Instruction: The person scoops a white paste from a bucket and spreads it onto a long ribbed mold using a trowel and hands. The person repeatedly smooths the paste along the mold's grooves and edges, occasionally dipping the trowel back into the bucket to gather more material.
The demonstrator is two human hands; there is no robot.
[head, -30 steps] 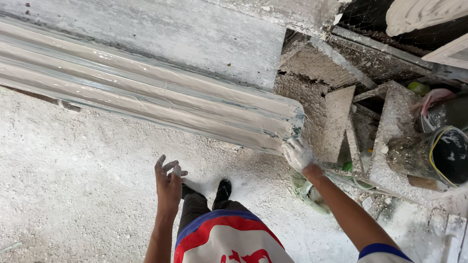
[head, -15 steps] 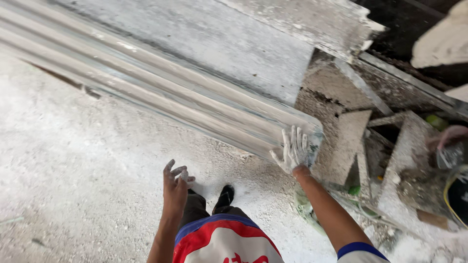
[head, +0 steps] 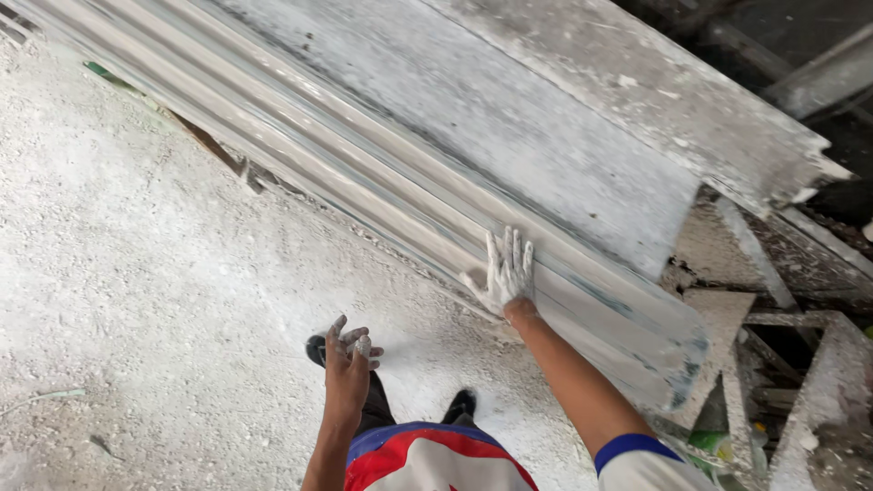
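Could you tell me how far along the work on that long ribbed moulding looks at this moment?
Done: the moulding lies formed on the dusty floor. In hand: the right hand, white with plaster, presses flat on it; the left hand hangs free. Left: its chipped end looks unfinished.

No packages, labels, signs or screens showed anywhere in the view.

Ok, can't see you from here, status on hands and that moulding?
Right hand flat, open on long ribbed moulding. Left hand free, holds nothing. Moulding leans on slab. Rubble beside its end.
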